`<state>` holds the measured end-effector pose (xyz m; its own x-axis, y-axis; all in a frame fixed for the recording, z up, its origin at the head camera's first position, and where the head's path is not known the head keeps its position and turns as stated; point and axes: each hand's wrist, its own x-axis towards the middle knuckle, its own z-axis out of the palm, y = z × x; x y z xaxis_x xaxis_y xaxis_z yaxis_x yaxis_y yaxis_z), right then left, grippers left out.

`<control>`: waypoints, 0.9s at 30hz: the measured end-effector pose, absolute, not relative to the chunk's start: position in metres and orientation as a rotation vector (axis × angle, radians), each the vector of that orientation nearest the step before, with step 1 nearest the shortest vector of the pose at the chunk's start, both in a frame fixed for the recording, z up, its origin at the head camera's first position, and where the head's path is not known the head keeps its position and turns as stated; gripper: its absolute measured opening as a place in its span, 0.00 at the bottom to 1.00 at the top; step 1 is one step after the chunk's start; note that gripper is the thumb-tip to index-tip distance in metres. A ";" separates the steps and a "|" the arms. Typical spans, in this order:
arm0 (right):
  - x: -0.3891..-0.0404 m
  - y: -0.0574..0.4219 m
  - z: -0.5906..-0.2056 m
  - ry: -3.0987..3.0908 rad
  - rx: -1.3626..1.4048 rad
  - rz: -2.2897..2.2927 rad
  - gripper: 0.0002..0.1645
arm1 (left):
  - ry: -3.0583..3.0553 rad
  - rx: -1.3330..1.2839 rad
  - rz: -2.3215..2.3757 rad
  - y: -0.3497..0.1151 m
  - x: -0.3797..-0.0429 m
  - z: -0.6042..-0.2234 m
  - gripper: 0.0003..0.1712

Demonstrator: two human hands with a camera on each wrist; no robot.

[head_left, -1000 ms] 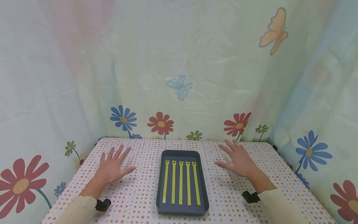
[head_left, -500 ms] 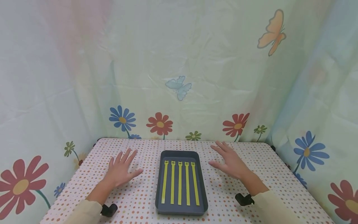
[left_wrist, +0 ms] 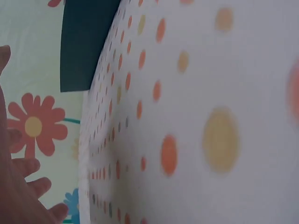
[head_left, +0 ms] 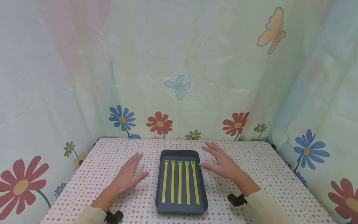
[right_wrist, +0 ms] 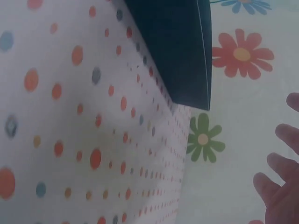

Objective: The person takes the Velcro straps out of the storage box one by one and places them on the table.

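Note:
A dark grey rectangular tray (head_left: 181,209) lies on the table in the head view. Inside it several yellow straps (head_left: 180,183) run lengthwise side by side, each with a slotted head at the far end; they look like cable ties. Left of the tray, my left hand (head_left: 126,175) hovers over the table with its fingers extended and nothing in it. My right hand (head_left: 223,165) is to the right of the tray, fingers straight, its thumb tip close to the tray's right rim. Both wrist views show the tray's outer wall (left_wrist: 84,51) and loose, unoccupied fingers (right_wrist: 282,165).
The table (head_left: 134,205) has a white covering with coloured dots. A curtain (head_left: 179,46) printed with flowers and butterflies surrounds its back and sides. Black wrist mounts (head_left: 237,200) sit under both forearms.
Both hands have moved inward toward the tray, the left one to the right and the right one to the left. The tray and straps have stayed in place.

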<state>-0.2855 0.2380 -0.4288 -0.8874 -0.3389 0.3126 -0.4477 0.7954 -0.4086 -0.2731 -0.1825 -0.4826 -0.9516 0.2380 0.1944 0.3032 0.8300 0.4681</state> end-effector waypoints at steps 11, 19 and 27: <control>-0.288 0.214 -0.429 -2.696 0.782 0.866 0.42 | -2.817 -0.387 -1.250 -0.157 -0.258 -0.486 0.44; -0.293 0.197 -0.429 -2.657 0.838 0.892 0.37 | -2.753 -0.345 -1.543 -0.144 -0.251 -0.488 0.41; -0.295 0.181 -0.424 -2.652 0.917 0.962 0.33 | -2.717 -0.377 -1.660 -0.136 -0.251 -0.492 0.42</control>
